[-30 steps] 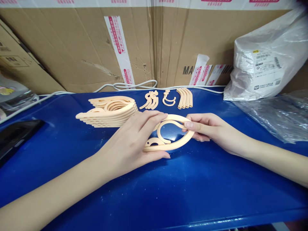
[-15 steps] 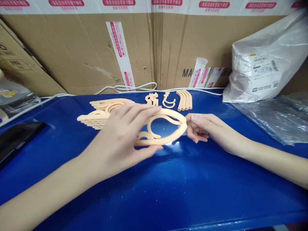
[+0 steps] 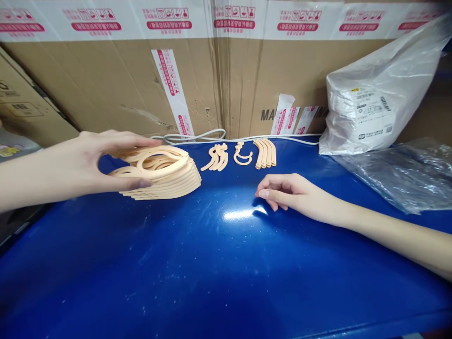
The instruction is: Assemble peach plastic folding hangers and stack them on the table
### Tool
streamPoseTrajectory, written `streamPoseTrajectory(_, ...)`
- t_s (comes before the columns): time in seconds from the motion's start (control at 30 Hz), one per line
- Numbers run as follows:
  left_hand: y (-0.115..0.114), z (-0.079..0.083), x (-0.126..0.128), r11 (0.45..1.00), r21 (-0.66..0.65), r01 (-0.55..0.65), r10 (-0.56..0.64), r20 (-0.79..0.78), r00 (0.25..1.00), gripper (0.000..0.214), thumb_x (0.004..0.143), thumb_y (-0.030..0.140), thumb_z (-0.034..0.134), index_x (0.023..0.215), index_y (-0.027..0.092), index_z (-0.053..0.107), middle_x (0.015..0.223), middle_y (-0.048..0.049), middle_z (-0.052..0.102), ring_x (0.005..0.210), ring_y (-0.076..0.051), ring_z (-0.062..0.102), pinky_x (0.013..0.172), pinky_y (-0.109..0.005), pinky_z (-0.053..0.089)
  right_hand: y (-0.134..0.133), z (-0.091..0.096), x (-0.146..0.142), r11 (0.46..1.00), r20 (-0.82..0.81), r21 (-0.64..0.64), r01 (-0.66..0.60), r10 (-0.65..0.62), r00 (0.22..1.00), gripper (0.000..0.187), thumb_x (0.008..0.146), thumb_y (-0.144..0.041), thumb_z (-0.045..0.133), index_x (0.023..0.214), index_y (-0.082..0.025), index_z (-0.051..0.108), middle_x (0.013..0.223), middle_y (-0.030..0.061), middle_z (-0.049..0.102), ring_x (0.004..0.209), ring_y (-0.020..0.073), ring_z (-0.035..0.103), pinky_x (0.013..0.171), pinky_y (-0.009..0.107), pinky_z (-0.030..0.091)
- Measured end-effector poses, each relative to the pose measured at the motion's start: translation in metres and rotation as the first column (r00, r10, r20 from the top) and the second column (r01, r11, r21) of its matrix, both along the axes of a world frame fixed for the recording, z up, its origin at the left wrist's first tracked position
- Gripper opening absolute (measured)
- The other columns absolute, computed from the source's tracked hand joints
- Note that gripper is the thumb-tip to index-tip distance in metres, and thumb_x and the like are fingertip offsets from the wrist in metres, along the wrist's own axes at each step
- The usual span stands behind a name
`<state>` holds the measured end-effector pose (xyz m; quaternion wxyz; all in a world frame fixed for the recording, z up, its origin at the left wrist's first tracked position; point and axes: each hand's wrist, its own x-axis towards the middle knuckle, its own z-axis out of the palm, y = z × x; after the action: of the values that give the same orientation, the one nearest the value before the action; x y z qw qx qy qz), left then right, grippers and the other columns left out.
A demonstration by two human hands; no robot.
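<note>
My left hand (image 3: 95, 162) reaches over a stack of peach plastic folding hangers (image 3: 180, 181) at the left. Its fingers lie along the far side and its thumb along the near side of the top folded hanger (image 3: 165, 170), which rests on the others. The palm hides the left end of the stack. My right hand (image 3: 282, 190) hovers over the table with fingers loosely curled and thumb against them; nothing shows in it. Beyond it lie loose hanger hooks (image 3: 243, 159), a small pile of curved hook parts (image 3: 217, 157) and several curved tube-like arms (image 3: 265, 153) in a row.
The blue table (image 3: 212, 263) is glossy. A white cable (image 3: 197, 138) runs along its back edge against cardboard boxes (image 3: 120, 89). At the right back stand a white plastic parcel bag (image 3: 370, 103) and a crumpled clear plastic bag (image 3: 406, 174).
My left hand has carried the folded hanger leftward onto the stack. My right hand has come away from the hanger's tip and moved slightly left. The view has tilted up a little.
</note>
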<state>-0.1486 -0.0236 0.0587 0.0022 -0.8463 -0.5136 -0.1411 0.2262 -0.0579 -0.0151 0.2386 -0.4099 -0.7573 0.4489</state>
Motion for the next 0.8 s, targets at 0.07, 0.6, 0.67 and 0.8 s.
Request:
streamPoseTrajectory(0.07,0.0000,-0.0009,0.0013,0.999,-0.027,-0.022,0.021,-0.019,1.000,0.079,0.073,0.075,0.057,0.132,0.023,0.057,0.122,-0.0012,0.067,0.102,-0.023,0.063,0.096,-0.040,0.044,-0.0004,0.0002,0.0000,1.000,-0.002,-0.008,0.004,-0.004,1.000,0.030,0.093,-0.047,0.054,0.090,-0.018,0.062,0.065,-0.0034,0.055,0.059,0.0100,0.051,0.055,0.025,0.038)
streamPoseTrajectory(0.6,0.0057,-0.0082,0.0048,0.988,-0.151,-0.010,0.006,-0.029,1.000,0.068,0.078,0.056,0.062,0.137,0.024,0.052,0.142,-0.0052,0.056,0.119,-0.027,0.058,0.101,-0.043,0.044,0.0006,-0.0027,0.0057,0.998,0.033,0.050,-0.046,0.044,0.998,0.028,0.095,-0.042,0.052,0.089,-0.018,0.065,0.067,-0.0031,0.058,0.061,0.0103,0.052,0.059,0.025,0.038)
streamPoseTrajectory(0.67,0.0070,-0.0088,0.0042,0.988,-0.155,-0.014,0.009,-0.028,1.000,0.067,0.077,0.056,0.062,0.137,0.026,0.053,0.142,-0.0039,0.056,0.119,-0.027,0.057,0.102,-0.044,0.043,0.0007,-0.0030,0.0056,0.998,0.042,0.054,-0.043,0.041,0.998,0.028,0.095,-0.042,0.052,0.088,-0.018,0.064,0.067,-0.0032,0.058,0.061,0.0101,0.051,0.059,0.025,0.037)
streamPoseTrajectory(0.8,0.0098,-0.0091,0.0016,0.987,-0.158,-0.026,0.023,-0.022,0.999,0.068,0.074,0.060,0.063,0.135,0.031,0.054,0.142,-0.0021,0.056,0.120,-0.028,0.057,0.102,-0.046,0.043,0.0008,-0.0035,0.0051,0.997,0.046,0.064,-0.051,0.048,0.998,0.028,0.095,-0.042,0.053,0.087,-0.018,0.064,0.067,-0.0029,0.058,0.060,0.0101,0.049,0.058,0.024,0.036)
